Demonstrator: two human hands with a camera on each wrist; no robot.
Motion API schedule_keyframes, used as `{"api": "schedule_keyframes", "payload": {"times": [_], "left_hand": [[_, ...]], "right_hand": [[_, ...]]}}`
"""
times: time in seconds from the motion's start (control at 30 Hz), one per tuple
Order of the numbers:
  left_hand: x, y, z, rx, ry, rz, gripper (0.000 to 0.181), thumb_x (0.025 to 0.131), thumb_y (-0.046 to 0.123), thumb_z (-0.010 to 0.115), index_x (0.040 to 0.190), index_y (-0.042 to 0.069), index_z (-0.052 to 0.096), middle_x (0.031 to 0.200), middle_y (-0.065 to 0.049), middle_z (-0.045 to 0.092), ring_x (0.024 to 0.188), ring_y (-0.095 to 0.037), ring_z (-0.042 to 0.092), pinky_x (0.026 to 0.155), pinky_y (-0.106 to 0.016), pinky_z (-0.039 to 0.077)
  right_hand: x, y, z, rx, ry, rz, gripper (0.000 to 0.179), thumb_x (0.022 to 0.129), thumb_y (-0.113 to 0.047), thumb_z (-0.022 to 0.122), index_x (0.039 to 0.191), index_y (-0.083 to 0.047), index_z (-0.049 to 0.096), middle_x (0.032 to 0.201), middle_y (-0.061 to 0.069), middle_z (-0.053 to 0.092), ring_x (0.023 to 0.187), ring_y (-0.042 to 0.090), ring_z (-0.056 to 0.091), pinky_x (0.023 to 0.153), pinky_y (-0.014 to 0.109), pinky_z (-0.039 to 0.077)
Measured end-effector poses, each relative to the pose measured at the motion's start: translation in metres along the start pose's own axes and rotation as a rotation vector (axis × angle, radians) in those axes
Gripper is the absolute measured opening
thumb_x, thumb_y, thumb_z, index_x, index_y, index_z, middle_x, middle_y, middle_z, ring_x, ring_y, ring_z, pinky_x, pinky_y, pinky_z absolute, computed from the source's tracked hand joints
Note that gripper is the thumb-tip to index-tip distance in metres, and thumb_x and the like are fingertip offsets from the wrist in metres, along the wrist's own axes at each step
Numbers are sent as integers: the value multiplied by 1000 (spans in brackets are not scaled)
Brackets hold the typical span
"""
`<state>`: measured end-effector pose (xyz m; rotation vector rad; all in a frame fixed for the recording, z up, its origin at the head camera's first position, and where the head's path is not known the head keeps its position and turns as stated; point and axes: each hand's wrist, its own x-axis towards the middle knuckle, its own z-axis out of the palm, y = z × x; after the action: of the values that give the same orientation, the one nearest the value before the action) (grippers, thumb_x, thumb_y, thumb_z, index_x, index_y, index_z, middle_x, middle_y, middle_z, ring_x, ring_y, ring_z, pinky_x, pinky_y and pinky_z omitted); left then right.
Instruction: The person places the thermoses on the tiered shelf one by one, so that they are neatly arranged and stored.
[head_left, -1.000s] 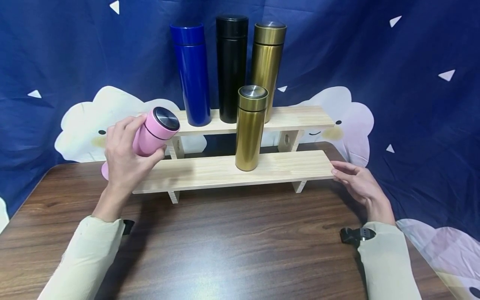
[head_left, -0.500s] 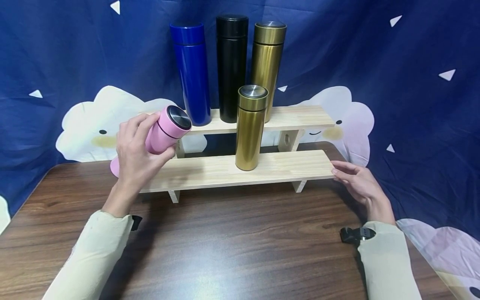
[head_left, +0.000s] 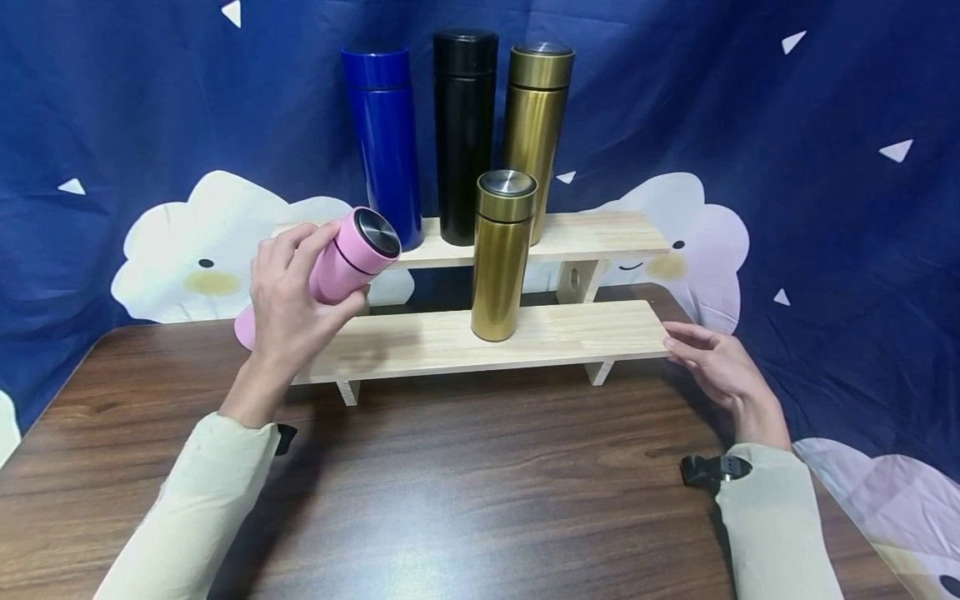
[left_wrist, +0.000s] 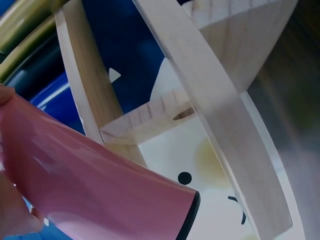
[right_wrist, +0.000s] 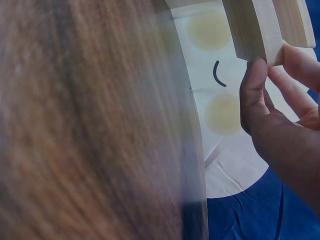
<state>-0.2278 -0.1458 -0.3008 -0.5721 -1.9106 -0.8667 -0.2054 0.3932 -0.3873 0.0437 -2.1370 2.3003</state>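
My left hand (head_left: 288, 312) grips a pink vacuum flask (head_left: 347, 268) with a dark metallic lid. The flask tilts, lid up to the right, over the left end of the wooden two-tier shelf (head_left: 585, 333). In the left wrist view the pink flask (left_wrist: 105, 180) slants in front of the shelf boards (left_wrist: 210, 105). A shorter gold flask (head_left: 498, 275) stands upright on the lower tier. At the far right my right hand (head_left: 716, 371) pinches the lower board's end, between thumb and fingers (right_wrist: 255, 85) in the right wrist view.
Blue (head_left: 386, 158), black (head_left: 463, 142) and taller gold flasks (head_left: 536, 125) stand on the upper tier. The shelf rests on a brown wooden table (head_left: 480, 475). Behind hangs a dark blue cloth (head_left: 660, 108) printed with clouds.
My left hand has carried the tilted pink flask to the right and slightly up, so it now overlaps the blue flask's base in the head view. My right hand has stayed at the board's end.
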Motion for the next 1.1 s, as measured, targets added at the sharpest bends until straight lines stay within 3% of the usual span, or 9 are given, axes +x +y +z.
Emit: {"api": "schedule_keyframes", "payload": {"times": [0.3,0.77,0.93,1.1], "left_hand": [[4,6,8,-10,-37,-14,66,70,21,84,133,11,64,128,-18,61,115,-38,50,87,-47,36],[9,16,22,-90,-9,-64,68,70,18,85,134,11,63,129,-12,64,117,-31,52,90,-45,39],[11,21,26,-136,15,-115,70,68,13,87,134,11,63,127,-10,65,115,-28,53,91,-42,40],[12,25,30,-167,25,-167,72,67,10,87,135,11,63,123,-8,66,109,-24,54,82,-38,44]], "right_hand": [[0,0,0,10,-1,-3,26,95,6,65,106,-15,76,97,-4,74,88,5,67,78,17,52],[0,-1,1,5,-6,-8,26,95,6,64,105,-15,76,97,-4,74,88,5,68,79,17,52],[0,0,0,2,-7,-7,27,95,6,64,106,-15,76,98,-4,74,89,5,67,80,17,52],[0,0,0,-2,-6,-8,27,95,6,64,107,-15,76,98,-5,74,89,5,67,80,17,52]]}}
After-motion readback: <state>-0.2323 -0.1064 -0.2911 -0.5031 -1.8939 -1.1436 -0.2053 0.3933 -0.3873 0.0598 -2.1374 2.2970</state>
